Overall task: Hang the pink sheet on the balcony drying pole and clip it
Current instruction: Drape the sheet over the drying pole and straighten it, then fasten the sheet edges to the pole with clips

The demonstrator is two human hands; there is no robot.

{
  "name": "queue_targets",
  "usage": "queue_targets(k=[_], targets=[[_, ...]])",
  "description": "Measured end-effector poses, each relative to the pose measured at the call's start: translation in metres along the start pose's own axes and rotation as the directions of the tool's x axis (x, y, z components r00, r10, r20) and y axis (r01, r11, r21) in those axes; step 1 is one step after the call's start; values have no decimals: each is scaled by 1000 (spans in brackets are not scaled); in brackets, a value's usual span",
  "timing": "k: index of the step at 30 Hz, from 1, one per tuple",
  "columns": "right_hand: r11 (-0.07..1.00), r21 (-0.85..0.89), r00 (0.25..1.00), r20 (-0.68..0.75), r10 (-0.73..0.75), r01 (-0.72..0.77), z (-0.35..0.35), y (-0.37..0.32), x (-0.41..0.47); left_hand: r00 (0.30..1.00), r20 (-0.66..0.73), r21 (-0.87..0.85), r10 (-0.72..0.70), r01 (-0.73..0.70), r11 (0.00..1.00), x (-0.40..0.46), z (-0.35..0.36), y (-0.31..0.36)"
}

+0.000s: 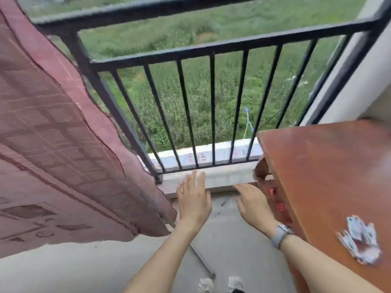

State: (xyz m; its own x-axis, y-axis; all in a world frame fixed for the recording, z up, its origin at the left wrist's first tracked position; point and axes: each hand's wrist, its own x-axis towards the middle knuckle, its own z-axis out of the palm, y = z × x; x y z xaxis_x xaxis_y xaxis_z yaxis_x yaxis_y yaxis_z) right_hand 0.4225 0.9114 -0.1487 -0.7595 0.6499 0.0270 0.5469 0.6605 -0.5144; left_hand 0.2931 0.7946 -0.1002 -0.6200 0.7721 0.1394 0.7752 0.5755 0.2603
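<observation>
The pink sheet (55,149), patterned with checks, fills the left side of the head view and hangs down from above the frame; its lower corner ends close to my left wrist. My left hand (193,199) is spread open just right of that corner, holding nothing. My right hand (252,205), a grey watch on its wrist, is open too, reaching toward pink-red objects (279,205) half hidden under the wooden table's edge. What they are I cannot tell. The drying pole is out of view.
A black metal railing (211,53) closes the balcony ahead, with green fields far below. A reddish wooden table (330,176) stands at the right, with crumpled white paper (359,237) on it. A thin metal rod (202,261) lies on the concrete floor.
</observation>
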Motion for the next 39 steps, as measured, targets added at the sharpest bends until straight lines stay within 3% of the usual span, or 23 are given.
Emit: queue_targets(k=[2, 5, 9, 12, 15, 18, 24, 26, 31, 35, 39], targets=[[989, -64, 990, 19, 138, -136, -3, 42, -41, 982, 129, 5, 139, -141, 990, -3, 30, 33], [926, -102, 932, -45, 361, -364, -21, 93, -96, 886, 340, -18, 314, -327, 945, -12, 67, 85], [803, -182, 823, -136, 552, -568, -45, 154, -145, 766, 456, -124, 452, -448, 885, -29, 124, 147], [665, -210, 695, -127, 708, -716, -60, 190, -156, 716, 509, -132, 478, -484, 865, -38, 159, 186], [612, -274, 663, -156, 732, -741, -61, 219, -152, 647, 589, -128, 484, -517, 847, -42, 185, 214], [581, -448, 694, -133, 708, -679, -57, 236, -144, 582, 662, -118, 472, -540, 833, -41, 202, 225], [614, -531, 773, -131, 621, -584, -49, 239, -138, 517, 735, -163, 438, -492, 855, -41, 204, 220], [661, -470, 792, -154, 591, -585, -46, 232, -137, 536, 736, -175, 413, -439, 881, -37, 200, 215], [852, -122, 860, -124, 495, -508, -45, 192, -104, 759, 634, -129, 147, -84, 988, -22, 168, 183], [914, 118, 914, -85, 398, -387, -41, 135, -49, 898, 439, -142, -23, 95, 985, 0, 126, 127], [915, 319, 956, -75, 285, -248, -26, 52, 8, 961, 177, -197, -213, 246, 949, 19, 60, 49]])
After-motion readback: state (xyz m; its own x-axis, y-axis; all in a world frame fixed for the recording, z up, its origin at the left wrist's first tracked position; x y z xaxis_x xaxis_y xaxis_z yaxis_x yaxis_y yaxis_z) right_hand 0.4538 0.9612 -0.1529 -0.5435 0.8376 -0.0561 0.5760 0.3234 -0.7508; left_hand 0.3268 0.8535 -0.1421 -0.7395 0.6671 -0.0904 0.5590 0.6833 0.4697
